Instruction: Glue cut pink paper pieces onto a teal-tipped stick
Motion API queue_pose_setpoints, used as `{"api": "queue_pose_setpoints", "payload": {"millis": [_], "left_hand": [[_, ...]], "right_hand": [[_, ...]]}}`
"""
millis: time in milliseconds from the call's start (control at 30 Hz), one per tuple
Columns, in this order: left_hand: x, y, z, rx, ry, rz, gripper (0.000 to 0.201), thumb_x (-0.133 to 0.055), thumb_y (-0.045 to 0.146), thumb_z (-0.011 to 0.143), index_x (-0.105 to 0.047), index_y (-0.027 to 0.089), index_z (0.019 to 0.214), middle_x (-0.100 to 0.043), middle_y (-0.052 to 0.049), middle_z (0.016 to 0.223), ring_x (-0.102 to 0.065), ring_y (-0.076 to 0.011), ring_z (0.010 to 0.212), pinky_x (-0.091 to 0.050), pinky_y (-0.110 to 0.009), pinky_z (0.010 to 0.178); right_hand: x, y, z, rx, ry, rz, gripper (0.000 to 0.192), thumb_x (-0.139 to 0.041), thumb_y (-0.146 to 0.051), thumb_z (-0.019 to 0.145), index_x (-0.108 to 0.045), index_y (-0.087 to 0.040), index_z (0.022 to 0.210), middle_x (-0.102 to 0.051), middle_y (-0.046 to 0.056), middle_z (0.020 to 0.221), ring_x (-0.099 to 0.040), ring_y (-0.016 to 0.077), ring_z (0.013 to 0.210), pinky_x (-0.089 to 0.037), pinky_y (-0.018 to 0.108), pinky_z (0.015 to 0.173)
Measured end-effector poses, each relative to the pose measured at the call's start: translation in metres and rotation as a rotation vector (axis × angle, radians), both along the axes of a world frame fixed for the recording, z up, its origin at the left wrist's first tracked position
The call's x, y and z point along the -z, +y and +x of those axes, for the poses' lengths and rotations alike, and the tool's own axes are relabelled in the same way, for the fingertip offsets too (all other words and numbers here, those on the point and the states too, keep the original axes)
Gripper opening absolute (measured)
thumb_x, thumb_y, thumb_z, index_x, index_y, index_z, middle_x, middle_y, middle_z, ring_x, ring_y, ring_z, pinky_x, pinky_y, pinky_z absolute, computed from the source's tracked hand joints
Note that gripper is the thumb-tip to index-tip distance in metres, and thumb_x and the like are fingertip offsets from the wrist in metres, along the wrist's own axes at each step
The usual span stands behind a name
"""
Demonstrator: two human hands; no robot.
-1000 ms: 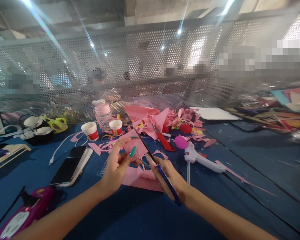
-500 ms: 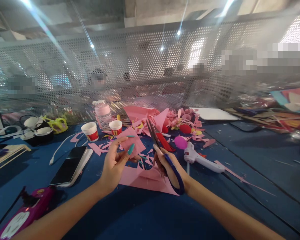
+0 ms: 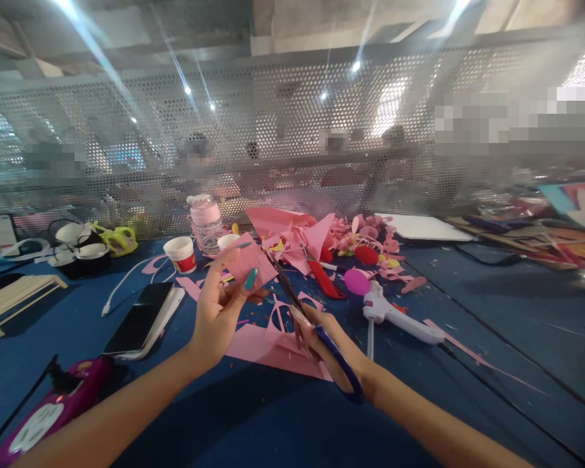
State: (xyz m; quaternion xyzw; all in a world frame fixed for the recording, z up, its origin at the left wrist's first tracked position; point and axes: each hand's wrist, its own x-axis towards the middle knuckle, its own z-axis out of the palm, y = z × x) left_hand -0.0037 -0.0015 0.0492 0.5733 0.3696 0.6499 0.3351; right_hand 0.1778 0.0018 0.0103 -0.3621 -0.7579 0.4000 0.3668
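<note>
The right hand (image 3: 332, 341) grips blue-handled scissors (image 3: 295, 298); the left hand (image 3: 217, 318) pinches a pink paper square (image 3: 254, 259) above the table (image 3: 175, 416), just beside the blades (image 3: 279, 273). Trimming seems in hand; another snip would need the paper steady. Paper scraps (image 3: 299, 235) lie beyond.

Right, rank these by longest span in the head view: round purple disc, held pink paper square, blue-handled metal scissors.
1. Blue-handled metal scissors
2. Pink paper square
3. Round purple disc

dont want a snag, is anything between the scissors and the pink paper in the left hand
Nothing visible: the scissors in the right hand lie beside the pink paper in the left hand; whether they touch is unclear.
</note>
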Motion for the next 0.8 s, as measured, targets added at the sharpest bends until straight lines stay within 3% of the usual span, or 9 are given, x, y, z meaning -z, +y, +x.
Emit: {"api": "queue_pose_setpoints", "payload": {"millis": [200, 400, 600, 800], "left_hand": [[-0.002, 0.001, -0.002, 0.026, 0.021, 0.019, 0.051, -0.06, 0.021, 0.077, -0.039, 0.024, 0.123, -0.064, -0.004, 0.1, -0.068, -0.016, 0.072, -0.058, -0.028, 0.067], [0.001, 0.003, -0.003, 0.068, 0.048, 0.011, 0.058, -0.059, 0.021, 0.077, -0.032, 0.025, 0.128, -0.067, -0.003, 0.089, -0.067, -0.0159, 0.066, -0.059, -0.028, 0.062], [0.002, 0.001, -0.002, 0.101, 0.027, -0.01, 0.049, -0.059, 0.024, 0.077, -0.04, 0.025, 0.122, -0.059, -0.008, 0.109, -0.067, -0.0159, 0.065, -0.059, -0.03, 0.062], [-0.001, -0.002, 0.0, 0.104, 0.012, -0.035, 0.05, -0.06, 0.024, 0.075, -0.041, 0.025, 0.121, -0.062, -0.006, 0.101, -0.067, -0.0178, 0.066, -0.059, -0.033, 0.063]], "right_hand": [[0.0, -0.001, 0.001, 0.006, -0.03, -0.047, 0.034, -0.031, -0.047, 0.089, -0.045, -0.018, 0.077, -0.039, -0.006, 0.051, -0.035, 0.0067, 0.043, -0.028, 0.02, 0.042], [-0.012, -0.003, -0.002, -0.017, -0.08, -0.099, 0.034, -0.039, -0.05, 0.084, -0.047, -0.018, 0.075, -0.041, -0.005, 0.05, -0.039, 0.0086, 0.044, -0.03, 0.02, 0.042], [-0.01, -0.005, -0.003, 0.004, -0.047, -0.12, 0.036, -0.035, -0.052, 0.085, -0.044, -0.018, 0.076, -0.037, -0.005, 0.054, -0.037, 0.0068, 0.044, -0.03, 0.019, 0.039], [-0.011, -0.005, -0.002, -0.001, -0.077, -0.131, 0.037, -0.032, -0.051, 0.087, -0.041, -0.018, 0.072, -0.041, -0.005, 0.053, -0.039, 0.0064, 0.042, -0.033, 0.019, 0.04]]}}
